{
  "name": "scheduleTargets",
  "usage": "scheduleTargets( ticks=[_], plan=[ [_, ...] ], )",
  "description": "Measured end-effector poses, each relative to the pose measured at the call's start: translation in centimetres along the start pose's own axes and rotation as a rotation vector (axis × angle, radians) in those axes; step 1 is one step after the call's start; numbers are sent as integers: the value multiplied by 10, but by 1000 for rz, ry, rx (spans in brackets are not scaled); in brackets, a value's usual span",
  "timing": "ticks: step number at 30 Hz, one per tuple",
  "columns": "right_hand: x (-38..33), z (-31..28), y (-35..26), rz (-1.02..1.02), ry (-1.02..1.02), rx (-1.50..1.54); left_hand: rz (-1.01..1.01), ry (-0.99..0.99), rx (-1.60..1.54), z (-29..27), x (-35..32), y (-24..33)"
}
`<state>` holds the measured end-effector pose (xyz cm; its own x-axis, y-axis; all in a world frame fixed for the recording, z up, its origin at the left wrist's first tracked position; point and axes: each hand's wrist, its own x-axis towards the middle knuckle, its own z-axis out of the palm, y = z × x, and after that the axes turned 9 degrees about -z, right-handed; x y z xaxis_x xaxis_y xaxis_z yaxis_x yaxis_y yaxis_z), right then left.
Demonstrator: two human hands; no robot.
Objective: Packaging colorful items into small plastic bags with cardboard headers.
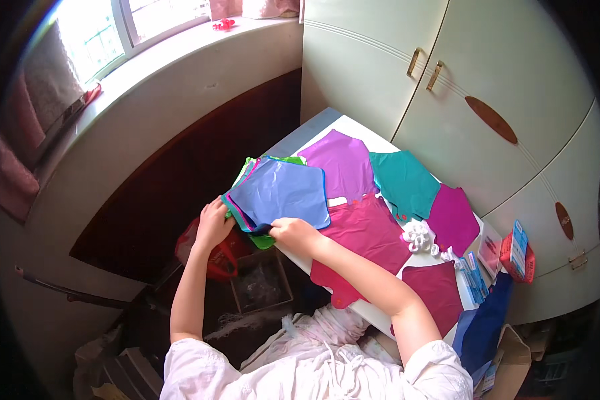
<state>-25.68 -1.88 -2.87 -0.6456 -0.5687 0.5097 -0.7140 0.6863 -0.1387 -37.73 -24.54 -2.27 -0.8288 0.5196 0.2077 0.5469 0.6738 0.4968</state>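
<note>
A stack of thin, glossy, five-sided coloured sheets lies at the table's left end, with a blue sheet (280, 190) on top. Green, pink and teal edges show beneath it. My left hand (213, 223) is closed on the stack's near left corner, its fingertips partly hidden. At the near edge, my right hand (295, 235) pinches the stack beside a dark navy fold (261, 229). Right of the stack lie a purple sheet (340, 163), a large crimson sheet (367, 233) and a teal sheet (403, 180). I cannot make out the sheets' exact kind.
A white clustered item (418, 236) and blue-and-white packets (473, 277) sit toward the table's right. A red basket (518, 257) stands beyond them. Below the left edge are a red bag (223, 260) and an open box (285, 280). Cream cabinets (487, 67) border the far side.
</note>
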Motion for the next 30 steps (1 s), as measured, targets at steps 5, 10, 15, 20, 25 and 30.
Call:
scheduleTargets(
  ticks=[5, 10, 15, 20, 25, 30],
  plan=[
    [0, -3, 14, 354, 10, 294, 176, 469, -39, -3, -37, 41],
    [2, 1, 21, 423, 64, 378, 369, 187, -92, 5, -55, 75],
    [9, -16, 23, 537, 109, 517, 119, 80, -115, 26, -55, 53],
    [22, -49, 46, 525, 327, 462, 247, 103, 250, 21, -45, 66],
    [33, -99, 85, 646, 628, 473, 145, -17, 300, 23, -40, 74],
    [20, -171, 120, 665, 994, 594, 228, 104, 422, 27, -39, 75]
  ],
)
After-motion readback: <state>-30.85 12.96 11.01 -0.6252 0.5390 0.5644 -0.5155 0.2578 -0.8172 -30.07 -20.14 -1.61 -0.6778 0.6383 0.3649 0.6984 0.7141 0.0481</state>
